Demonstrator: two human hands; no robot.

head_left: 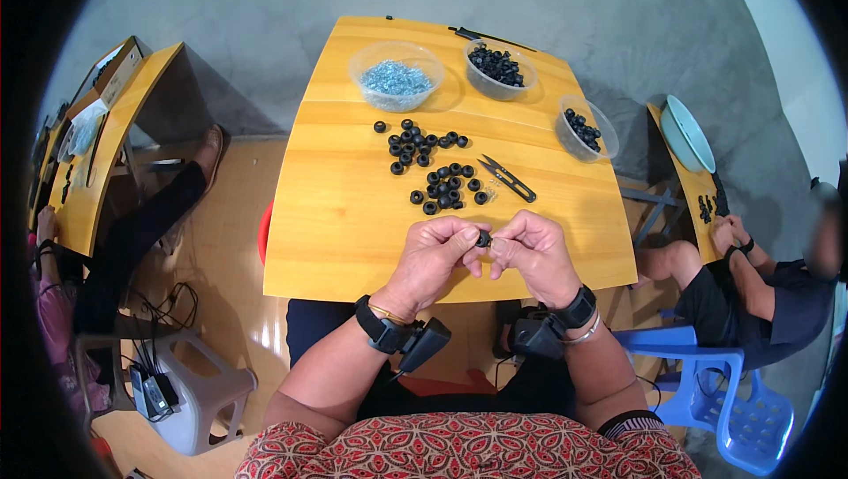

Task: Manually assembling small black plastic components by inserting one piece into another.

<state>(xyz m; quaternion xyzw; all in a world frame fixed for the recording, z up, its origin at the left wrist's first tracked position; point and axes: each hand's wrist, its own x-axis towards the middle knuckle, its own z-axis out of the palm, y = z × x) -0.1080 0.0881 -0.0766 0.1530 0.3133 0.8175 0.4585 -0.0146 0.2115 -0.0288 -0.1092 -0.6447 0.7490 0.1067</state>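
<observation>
Between the fingertips of both hands, over the near part of the wooden table [353,254], is a small round black bead-like piece [483,238]. My left hand [435,254] pinches it from the left with thumb and finger. My right hand [533,254] is closed against its right side, thumb and forefinger pressed together; whether they also hold something tiny there, I cannot make out. Just beyond the hands lie several loose black pieces [444,183] with holes, in two loose clusters. A pair of black thread snips [510,181] rests right of them, beside some tiny clear bits.
Toward the far side stand a clear bowl of pale blue bits [396,82], a tub of black parts [496,70] and another tub of black pieces [587,132]. People sit at side tables left and right. A blue plastic chair [724,391] stands at lower right.
</observation>
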